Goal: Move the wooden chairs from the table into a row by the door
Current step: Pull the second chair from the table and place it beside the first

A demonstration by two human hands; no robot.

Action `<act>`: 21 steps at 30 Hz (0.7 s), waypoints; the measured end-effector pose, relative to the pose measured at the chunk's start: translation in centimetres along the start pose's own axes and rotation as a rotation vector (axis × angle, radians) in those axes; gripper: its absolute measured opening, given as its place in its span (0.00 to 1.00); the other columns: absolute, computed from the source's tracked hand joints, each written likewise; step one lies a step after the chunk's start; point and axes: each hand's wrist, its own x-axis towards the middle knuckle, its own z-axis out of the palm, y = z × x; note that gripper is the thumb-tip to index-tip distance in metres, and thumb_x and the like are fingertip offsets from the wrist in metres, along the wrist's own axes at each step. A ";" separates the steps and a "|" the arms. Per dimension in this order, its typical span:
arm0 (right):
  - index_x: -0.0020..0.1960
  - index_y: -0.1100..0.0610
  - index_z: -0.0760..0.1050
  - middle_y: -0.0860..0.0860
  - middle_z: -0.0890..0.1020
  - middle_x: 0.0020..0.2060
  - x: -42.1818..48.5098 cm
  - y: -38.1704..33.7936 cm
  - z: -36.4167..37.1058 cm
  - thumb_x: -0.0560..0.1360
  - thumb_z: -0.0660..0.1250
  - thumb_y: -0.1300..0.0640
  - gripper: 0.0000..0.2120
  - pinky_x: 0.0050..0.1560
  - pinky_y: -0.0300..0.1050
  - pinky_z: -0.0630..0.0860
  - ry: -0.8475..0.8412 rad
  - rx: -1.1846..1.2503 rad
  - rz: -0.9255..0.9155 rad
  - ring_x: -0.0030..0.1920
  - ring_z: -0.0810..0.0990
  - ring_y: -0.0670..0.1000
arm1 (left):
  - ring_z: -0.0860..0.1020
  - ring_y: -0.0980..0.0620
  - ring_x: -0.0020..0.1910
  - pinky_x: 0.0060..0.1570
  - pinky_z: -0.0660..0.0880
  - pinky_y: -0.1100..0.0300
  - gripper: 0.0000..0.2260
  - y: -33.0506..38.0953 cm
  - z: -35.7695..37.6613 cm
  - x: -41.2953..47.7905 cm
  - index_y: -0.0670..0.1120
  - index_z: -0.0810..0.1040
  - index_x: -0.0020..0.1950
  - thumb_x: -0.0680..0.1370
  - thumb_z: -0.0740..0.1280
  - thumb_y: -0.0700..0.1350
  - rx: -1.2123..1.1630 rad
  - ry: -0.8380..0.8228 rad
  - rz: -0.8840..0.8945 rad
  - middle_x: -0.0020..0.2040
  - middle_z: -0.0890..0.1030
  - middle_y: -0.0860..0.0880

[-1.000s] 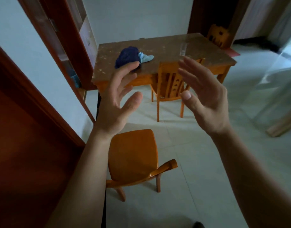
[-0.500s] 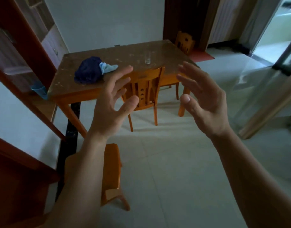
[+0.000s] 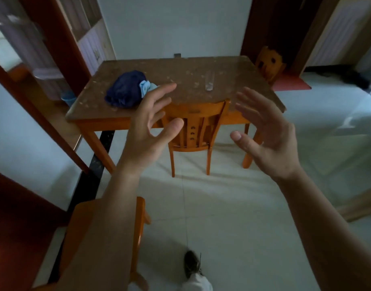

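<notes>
An orange wooden chair (image 3: 194, 124) stands tucked against the near side of the brown table (image 3: 184, 74), its back toward me. My left hand (image 3: 148, 131) and my right hand (image 3: 266, 133) are raised in front of it, both empty with fingers spread, short of the chair back. A second wooden chair (image 3: 79, 227) stands at the lower left by the dark red door (image 3: 14, 217), mostly hidden under my left forearm. A third chair (image 3: 268, 61) is at the table's far right corner.
On the table lie a dark blue cloth bundle (image 3: 125, 89) with a light blue piece, and a clear glass (image 3: 209, 81). A wooden cabinet (image 3: 60, 43) stands at left, a red mat (image 3: 289, 82) at the far doorway. My shoe (image 3: 192, 263) is on the pale tiled floor.
The view has moved closer to the table and swung so the tucked chair is centred. Both hands stay raised and empty. The chair by the door has slid to the lower left.
</notes>
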 end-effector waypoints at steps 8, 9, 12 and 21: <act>0.78 0.62 0.68 0.51 0.77 0.73 10.2 11.3 -1.7 0.74 0.78 0.51 0.37 0.71 0.53 0.77 0.009 -0.065 0.055 0.73 0.78 0.50 | 0.72 0.52 0.77 0.74 0.70 0.41 0.30 -9.0 2.8 13.4 0.59 0.70 0.76 0.77 0.70 0.67 0.042 -0.025 -0.049 0.79 0.71 0.54; 0.78 0.61 0.69 0.50 0.77 0.73 11.0 12.6 -1.7 0.74 0.79 0.50 0.37 0.71 0.54 0.77 0.014 -0.065 0.065 0.73 0.78 0.50 | 0.72 0.53 0.77 0.74 0.71 0.42 0.29 -9.8 3.2 14.6 0.61 0.70 0.76 0.77 0.70 0.67 0.047 -0.038 -0.056 0.79 0.71 0.56; 0.78 0.59 0.69 0.48 0.77 0.73 13.3 17.1 -1.7 0.74 0.78 0.46 0.38 0.70 0.57 0.78 0.003 -0.077 0.094 0.73 0.78 0.51 | 0.72 0.53 0.76 0.73 0.71 0.42 0.28 -12.9 3.9 18.0 0.65 0.70 0.75 0.76 0.70 0.68 0.069 -0.056 -0.082 0.79 0.71 0.56; 0.82 0.40 0.54 0.48 0.67 0.79 23.3 33.6 0.0 0.61 0.67 0.18 0.56 0.71 0.54 0.69 -0.345 -0.311 0.367 0.77 0.68 0.51 | 0.65 0.56 0.77 0.75 0.66 0.45 0.45 -26.4 5.3 27.9 0.58 0.65 0.80 0.67 0.70 0.76 0.551 -0.127 -0.454 0.81 0.68 0.54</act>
